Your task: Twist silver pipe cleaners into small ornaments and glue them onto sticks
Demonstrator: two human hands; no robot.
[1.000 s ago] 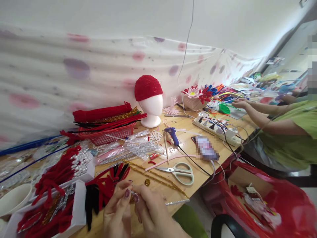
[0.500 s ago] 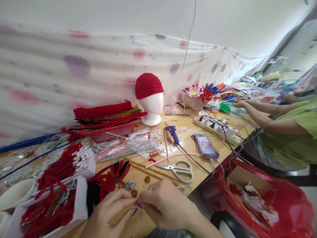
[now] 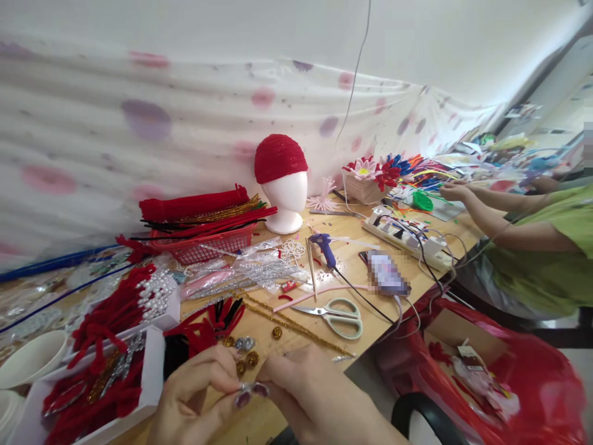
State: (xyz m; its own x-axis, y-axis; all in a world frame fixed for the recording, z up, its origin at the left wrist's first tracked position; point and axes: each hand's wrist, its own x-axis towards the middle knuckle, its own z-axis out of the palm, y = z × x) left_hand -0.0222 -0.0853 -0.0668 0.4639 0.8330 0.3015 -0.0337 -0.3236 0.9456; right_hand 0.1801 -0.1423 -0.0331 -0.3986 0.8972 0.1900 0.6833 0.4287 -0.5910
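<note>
At the front edge of the table my left hand (image 3: pixel 199 392) and my right hand (image 3: pixel 310 386) meet with their fingertips pinched together. Between the left thumb and finger shows a small silvery piece (image 3: pixel 244 387), too small to name exactly; the right fingertips press close against it, mostly hiding what they grip. Just beyond the fingers lie gold tinsel balls (image 3: pixel 252 359) and silver tinsel balls (image 3: pixel 245 343). Gold tinsel stems (image 3: pixel 296 327) and a pair of scissors (image 3: pixel 340 318) rest behind my right hand. Red and black fuzzy stems (image 3: pixel 217 321) lie behind my left hand.
White boxes (image 3: pixel 152 371) of red stems and beads stand left. Farther back are a red basket (image 3: pixel 199 247), a foam head (image 3: pixel 285 198) with a red cap, a glue gun (image 3: pixel 323 249), a phone (image 3: pixel 386 272) and a power strip (image 3: pixel 407 238). A co-worker's arms (image 3: pixel 500 204) show right.
My hands have turned so that the thumbnails face up, and the silvery piece now shows between the fingertips. Another gold ball has come into sight beside them.
</note>
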